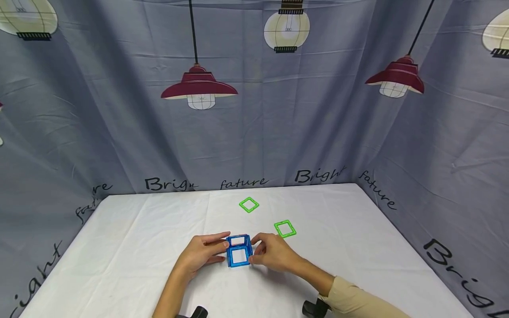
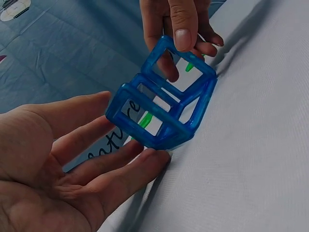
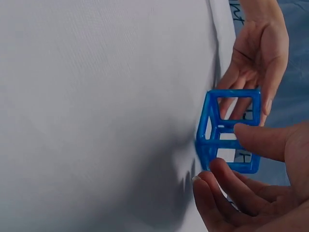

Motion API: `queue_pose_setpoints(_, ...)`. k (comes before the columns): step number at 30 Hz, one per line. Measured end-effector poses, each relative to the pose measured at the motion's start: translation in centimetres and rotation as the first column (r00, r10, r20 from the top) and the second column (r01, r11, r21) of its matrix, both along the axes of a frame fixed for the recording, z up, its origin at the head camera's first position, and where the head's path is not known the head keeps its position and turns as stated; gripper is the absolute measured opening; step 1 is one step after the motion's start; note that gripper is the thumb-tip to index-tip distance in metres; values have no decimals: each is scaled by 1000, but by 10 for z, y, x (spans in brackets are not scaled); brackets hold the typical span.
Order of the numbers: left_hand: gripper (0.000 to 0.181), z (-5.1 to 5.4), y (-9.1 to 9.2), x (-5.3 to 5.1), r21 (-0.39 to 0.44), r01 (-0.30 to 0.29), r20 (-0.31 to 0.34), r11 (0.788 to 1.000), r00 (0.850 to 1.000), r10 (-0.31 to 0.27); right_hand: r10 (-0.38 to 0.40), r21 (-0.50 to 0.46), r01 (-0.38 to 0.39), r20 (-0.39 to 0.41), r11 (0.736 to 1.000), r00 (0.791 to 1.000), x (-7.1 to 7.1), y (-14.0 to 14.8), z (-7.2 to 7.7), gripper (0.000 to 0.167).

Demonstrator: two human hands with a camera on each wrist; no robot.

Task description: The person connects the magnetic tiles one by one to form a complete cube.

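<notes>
On the white tabletop, several blue square magnetic tiles [image 1: 240, 265] stand joined as a box-like open frame between the two hands. At its left side, my left hand [image 1: 199, 254] touches the outer wall with fairly straight fingers. From the right, my right hand [image 1: 276, 252] pinches the right-hand tile, thumb on one face and a finger on the other; the left wrist view shows this right hand [image 2: 183, 21] at the tile's edge. The blue frame [image 3: 256, 106] looks hollow, with walls meeting at right angles.
Two green square tiles lie flat beyond the hands: one green tile [image 1: 292, 226] just past the right hand, another green tile [image 1: 244, 201] farther back. The white-covered table [image 1: 131, 247] ends at a grey-blue curtain [image 1: 246, 145] printed with lamps and lettering.
</notes>
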State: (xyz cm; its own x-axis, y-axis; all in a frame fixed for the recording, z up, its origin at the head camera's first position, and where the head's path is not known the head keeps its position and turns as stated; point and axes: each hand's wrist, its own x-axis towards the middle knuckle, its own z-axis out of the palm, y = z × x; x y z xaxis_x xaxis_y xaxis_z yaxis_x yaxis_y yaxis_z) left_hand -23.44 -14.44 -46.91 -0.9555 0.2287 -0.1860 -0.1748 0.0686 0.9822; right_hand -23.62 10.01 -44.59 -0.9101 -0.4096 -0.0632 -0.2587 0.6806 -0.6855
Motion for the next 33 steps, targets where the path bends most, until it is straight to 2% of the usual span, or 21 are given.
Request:
queue_pose_setpoints(6,51,4,-1,1,-13,-22,17,1000,1000,22,-6,-30,5,-31,1000,999,-8,2,1,29)
queue_pose_setpoints(10,41,5,0,2,-44,-69,28,997,997,70,-20,-71,14,-80,997,997,-15,0,-1,18)
queue_pose_setpoints(12,37,5,0,2,-58,-75,22,996,997,76,-35,-78,27,-99,997,994,-19,-2,-2,14)
queue_pose_setpoints(15,33,5,0,3,-63,-61,15,996,998,62,-63,-90,53,-110,995,992,-24,-4,-3,11)
queue_pose_setpoints(21,34,5,1,5,-55,0,13,998,1000,1,-133,-125,126,-49,984,990,-33,-11,-3,12)
queue_pose_setpoints(24,34,7,2,5,-63,6,13,998,1000,-5,-156,-141,150,-31,979,987,-37,-14,-3,12)
queue_pose_setpoints(26,35,8,4,5,-85,-10,10,996,1000,11,-164,-146,158,-29,976,986,-39,-15,-3,12)
queue_pose_setpoints(29,38,12,8,5,-111,-71,-2,991,997,71,-174,-142,169,-23,975,984,-40,-16,-3,12)
queue_pose_setpoints(33,48,16,15,6,-112,-119,-66,987,992,112,-178,-139,173,-23,975,984,-41,-15,-4,13)
